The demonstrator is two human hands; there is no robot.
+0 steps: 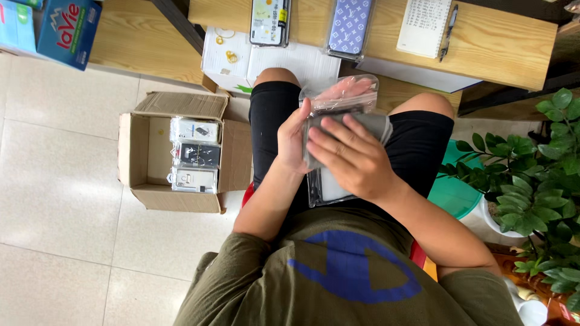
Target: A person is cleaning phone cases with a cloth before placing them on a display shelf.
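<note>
Both hands meet in the middle of the frame over the person's lap. The right hand lies flat on top of a grey phone case, fingers spread across it and pressing it down. The left hand closes on the left edge of the same case, thumb up along its side. The case sits partly inside a clear plastic sleeve, whose open end sticks up above the fingers; another clear sleeve with something pale inside hangs below the right hand, resting on the black shorts.

At left of the frame an open cardboard box stands on the tiled floor, holding three packaged phone cases stacked in a column. Along the top edge runs a wooden table with two more packaged cases, a notepad and a pen. A white carton sits beneath it. A leafy potted plant fills the right edge, beside a green stool.
</note>
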